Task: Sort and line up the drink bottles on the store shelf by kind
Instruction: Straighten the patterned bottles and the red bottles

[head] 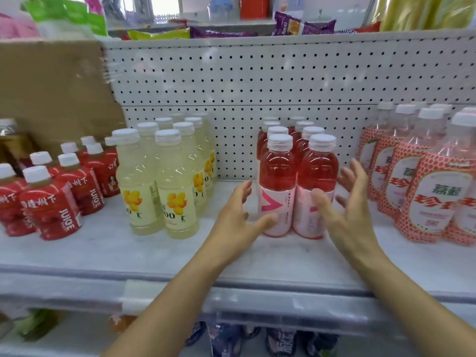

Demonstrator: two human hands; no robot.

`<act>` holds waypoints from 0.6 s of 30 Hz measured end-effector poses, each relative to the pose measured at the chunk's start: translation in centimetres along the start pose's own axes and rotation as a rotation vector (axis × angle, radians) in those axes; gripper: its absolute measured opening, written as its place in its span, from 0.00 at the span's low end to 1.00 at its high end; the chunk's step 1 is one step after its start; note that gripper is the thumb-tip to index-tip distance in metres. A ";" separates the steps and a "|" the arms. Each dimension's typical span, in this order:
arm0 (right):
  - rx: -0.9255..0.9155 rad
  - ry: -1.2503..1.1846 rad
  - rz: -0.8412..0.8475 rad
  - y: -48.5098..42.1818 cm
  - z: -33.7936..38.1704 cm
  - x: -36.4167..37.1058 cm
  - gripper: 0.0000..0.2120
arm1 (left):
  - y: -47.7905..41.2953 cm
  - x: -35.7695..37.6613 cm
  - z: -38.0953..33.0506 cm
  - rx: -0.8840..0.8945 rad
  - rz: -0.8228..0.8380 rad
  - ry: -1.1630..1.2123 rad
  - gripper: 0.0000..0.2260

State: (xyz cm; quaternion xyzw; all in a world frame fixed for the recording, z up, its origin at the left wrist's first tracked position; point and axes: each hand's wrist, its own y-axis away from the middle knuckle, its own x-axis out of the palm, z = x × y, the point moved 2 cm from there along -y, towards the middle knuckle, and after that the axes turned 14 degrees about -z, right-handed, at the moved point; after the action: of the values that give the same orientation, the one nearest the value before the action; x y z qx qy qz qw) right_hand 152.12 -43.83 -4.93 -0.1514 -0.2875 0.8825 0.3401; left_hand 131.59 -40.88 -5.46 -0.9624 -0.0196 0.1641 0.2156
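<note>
Shop, drinks aisle. White metal shelf (103, 248) with perforated back panel (257, 81) beyond the left hand (239, 217) and right hand (345, 210). Same-label stock massed by kind: yellow bottles (175, 186) and red juice bottles (51, 202) to their left, pink bottles (278, 176) between them, orange-patterned bottles (432, 197) to their right, snack packets (296, 25) above.

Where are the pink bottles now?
Head view, centre: the pink bottles stand in two rows between the yellow bottles on their left and the orange-patterned bottles on their right.

On the shelf (257, 256), four clusters of bottles stand in paired rows running back toward the pegboard (257, 81): juice bottles (51, 210) at 9 o'clock, flower-label bottles (177, 191) at 10, arrow-label bottles (277, 176) at 1, sleeved bottles (435, 202) at 3, each cluster apart from its neighbours.
</note>
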 end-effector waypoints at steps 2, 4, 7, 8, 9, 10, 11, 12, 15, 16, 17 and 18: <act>-0.137 0.003 -0.106 0.4 1.3 0.0 0.36 | 1.9 -2.3 -0.2 0.109 -0.110 -0.094 0.32; -0.316 -0.028 -0.181 1.2 3.2 0.5 0.33 | 3.4 -5.2 0.0 0.269 -0.238 -0.155 0.25; -0.467 -0.103 -0.134 3.1 6.1 3.1 0.30 | 3.8 -10.0 0.8 0.501 -0.481 -0.260 0.17; -0.465 -0.127 -0.078 3.9 6.9 4.5 0.30 | 3.5 -11.5 1.3 0.522 -0.565 -0.269 0.18; -0.441 -0.145 -0.009 4.7 7.6 5.9 0.31 | 3.1 -12.8 1.6 0.512 -0.641 -0.256 0.21; -0.402 -0.148 0.066 5.5 8.0 7.5 0.31 | 2.6 -14.2 2.0 0.489 -0.701 -0.236 0.24; -0.356 -0.131 0.140 6.2 8.3 9.0 0.33 | 2.1 -15.4 2.6 0.451 -0.729 -0.223 0.28; -0.310 -0.096 0.207 6.7 8.5 10.5 0.34 | 1.4 -16.4 3.2 0.397 -0.724 -0.222 0.32; -0.132 0.020 0.358 7.8 8.3 14.7 0.38 | -1.2 -18.9 6.3 0.153 -0.467 -0.224 0.46; -0.070 0.037 0.389 8.1 8.2 15.9 0.39 | -2.2 -19.5 7.6 0.055 -0.343 -0.199 0.48; -0.018 0.040 0.404 8.4 8.2 17.1 0.40 | -3.0 -20.0 8.4 -0.017 -0.223 -0.170 0.50; 0.024 0.025 0.409 8.6 8.1 18.1 0.40 | -3.8 -20.4 9.2 -0.050 -0.126 -0.138 0.51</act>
State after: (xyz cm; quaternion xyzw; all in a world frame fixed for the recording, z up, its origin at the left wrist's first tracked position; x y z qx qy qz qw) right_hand 130.93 -39.86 -5.06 -0.2135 -0.2361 0.9345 0.1593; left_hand 109.45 -35.87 -5.39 -0.9508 -0.0989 0.2156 0.1993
